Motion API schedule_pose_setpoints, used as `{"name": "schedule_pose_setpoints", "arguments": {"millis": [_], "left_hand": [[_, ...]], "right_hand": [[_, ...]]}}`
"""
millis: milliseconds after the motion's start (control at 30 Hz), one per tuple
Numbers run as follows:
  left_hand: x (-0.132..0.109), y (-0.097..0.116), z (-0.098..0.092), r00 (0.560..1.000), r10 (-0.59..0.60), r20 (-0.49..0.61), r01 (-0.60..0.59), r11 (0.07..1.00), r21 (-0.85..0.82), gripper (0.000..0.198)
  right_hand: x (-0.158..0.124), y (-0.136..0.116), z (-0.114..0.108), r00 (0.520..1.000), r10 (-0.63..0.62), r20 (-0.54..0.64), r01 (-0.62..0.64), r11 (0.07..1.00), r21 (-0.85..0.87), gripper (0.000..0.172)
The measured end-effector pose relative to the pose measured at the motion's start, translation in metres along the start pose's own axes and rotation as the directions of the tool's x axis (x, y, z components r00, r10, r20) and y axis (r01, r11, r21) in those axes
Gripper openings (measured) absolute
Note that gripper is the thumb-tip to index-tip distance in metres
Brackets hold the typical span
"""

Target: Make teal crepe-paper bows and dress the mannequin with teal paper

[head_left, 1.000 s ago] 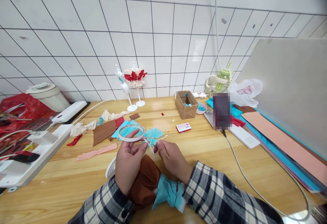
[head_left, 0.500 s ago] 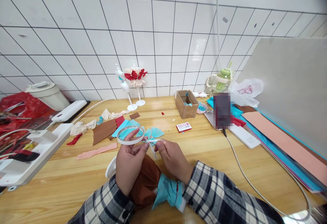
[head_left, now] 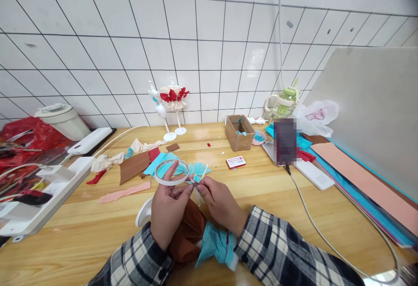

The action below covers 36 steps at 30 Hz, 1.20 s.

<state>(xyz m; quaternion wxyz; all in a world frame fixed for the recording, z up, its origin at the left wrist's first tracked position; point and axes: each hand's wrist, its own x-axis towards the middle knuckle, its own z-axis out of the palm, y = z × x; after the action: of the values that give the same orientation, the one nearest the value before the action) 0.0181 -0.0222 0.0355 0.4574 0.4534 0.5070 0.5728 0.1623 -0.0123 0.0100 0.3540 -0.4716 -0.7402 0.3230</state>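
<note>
A roll of narrow tape [head_left: 171, 183] hangs around the raised index finger of my left hand [head_left: 166, 207]. The thumb of that hand presses at the gathered middle of a pleated light-blue paper bow [head_left: 200, 170]. My right hand [head_left: 224, 203] is closed beside it, its fingertips pinching a thin white strip of tape [head_left: 205, 172] at the bow's middle. Below the hands lies a brown gathered paper skirt [head_left: 187, 236] joined to a blue paper piece [head_left: 214, 244] with a small red band. A white round base [head_left: 143, 214] shows partly behind my left wrist.
Two white mini mannequins [head_left: 160, 111] stand by the tiled wall, one dressed with red bows. Paper scraps [head_left: 133, 167] lie to the left, near a power strip [head_left: 65, 194]. A cardboard box [head_left: 241, 140], a small red-white box [head_left: 235, 163] and a cable [head_left: 310, 218] are rightward.
My right fingers have moved closer to the left thumb. The tape strip now points upward, where before it lay nearly level. The view has shifted slightly.
</note>
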Motion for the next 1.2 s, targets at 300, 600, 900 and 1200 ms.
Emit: {"name": "schedule_pose_setpoints", "arguments": {"millis": [300,600,900,1200], "left_hand": [[-0.0029,0.0015,0.0022,0.999,-0.015,-0.037,0.014,1.0,-0.027,0.09],[-0.0028,-0.0027,0.0009,0.999,-0.032,0.009,0.032,0.999,-0.023,0.082],[-0.0041,-0.0042,-0.0009,0.999,-0.017,0.042,0.017,1.0,0.002,0.079],[-0.0035,-0.0018,0.0002,0.998,-0.019,0.056,0.019,1.0,0.005,0.08]], "right_hand": [[-0.0011,-0.0024,0.0002,1.0,-0.017,-0.025,0.017,1.0,0.017,0.025],[-0.0019,-0.0051,-0.0017,0.999,-0.037,-0.036,0.036,0.999,-0.019,0.025],[-0.0015,-0.0037,-0.0007,0.999,-0.02,-0.028,0.019,0.999,-0.032,0.026],[-0.0001,-0.0025,-0.0004,0.999,-0.015,-0.033,0.012,0.997,-0.079,0.028]]}}
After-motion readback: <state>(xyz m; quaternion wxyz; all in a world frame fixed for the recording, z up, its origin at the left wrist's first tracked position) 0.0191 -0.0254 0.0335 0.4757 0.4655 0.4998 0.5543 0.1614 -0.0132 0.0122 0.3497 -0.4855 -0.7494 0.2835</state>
